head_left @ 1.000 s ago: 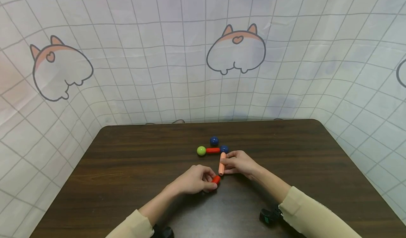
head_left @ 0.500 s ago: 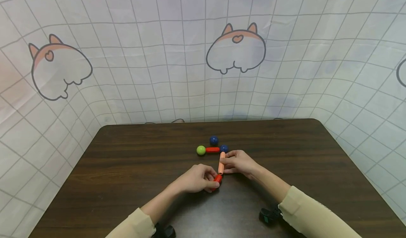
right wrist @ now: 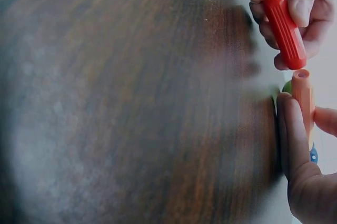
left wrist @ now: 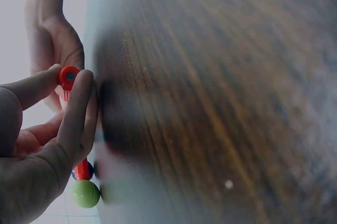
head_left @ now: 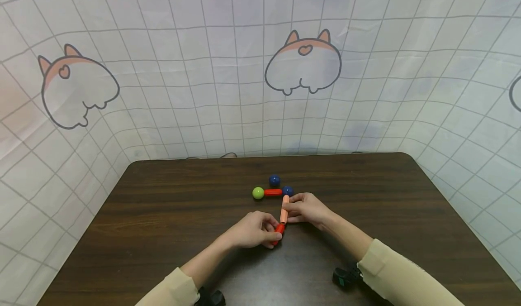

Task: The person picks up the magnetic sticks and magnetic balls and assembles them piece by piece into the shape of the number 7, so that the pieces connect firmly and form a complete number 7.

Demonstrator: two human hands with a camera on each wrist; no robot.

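My left hand (head_left: 253, 231) pinches a short ribbed red rod (right wrist: 284, 30) between thumb and fingers. With thumb and fingers my right hand (head_left: 311, 210) grips a peach-coloured rod (right wrist: 302, 98). The two rods meet end to end at an angle; whether they touch or sit a hair apart I cannot tell. At its far end the peach rod reaches a blue ball (head_left: 287, 191). From that ball a second red rod (head_left: 272, 192) runs left to a lime green ball (head_left: 258, 193). Behind this row lies another blue ball (head_left: 274, 180).
The dark wood-grain table (head_left: 171, 197) spreads out on both sides of the hands. A white gridded curtain (head_left: 183, 93) with cartoon prints hangs behind and beside it. Black wrist devices (head_left: 346, 276) sit near both cream sleeves.
My left hand has brought the red rod up and slightly right, against or very near the peach rod's near end, tilting it more upright. The right hand has stayed almost still.
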